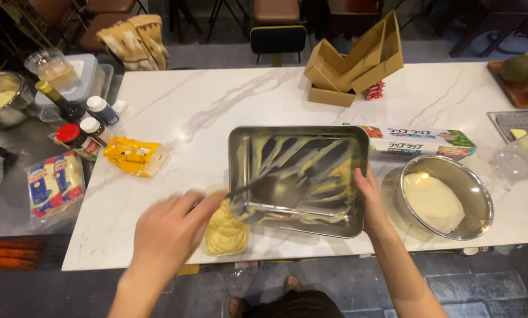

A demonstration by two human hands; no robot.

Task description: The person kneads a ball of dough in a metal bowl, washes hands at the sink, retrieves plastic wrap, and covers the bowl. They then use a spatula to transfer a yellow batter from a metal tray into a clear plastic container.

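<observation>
Single view only, from a head-worn camera. It looks steeply down and forward across the white marble-patterned table (pixel 176 112), from the person's near edge toward chairs on the far side. Range is close: both forearms enter from the bottom edge. The floor shows beneath. No second view overlaps.

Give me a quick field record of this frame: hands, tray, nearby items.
surface: white marble table
left hand: holds a dark utensil reaching into the tray
right hand: fingers on the tray's right rim
metal tray: tilted toward the person, smeared with yellow paste
small container: under the tray's near-left corner, holds yellow paste
metal bowl: right of the tray, pale dough inside
wrap box: behind the bowl
cardboard boxes: far edge
</observation>
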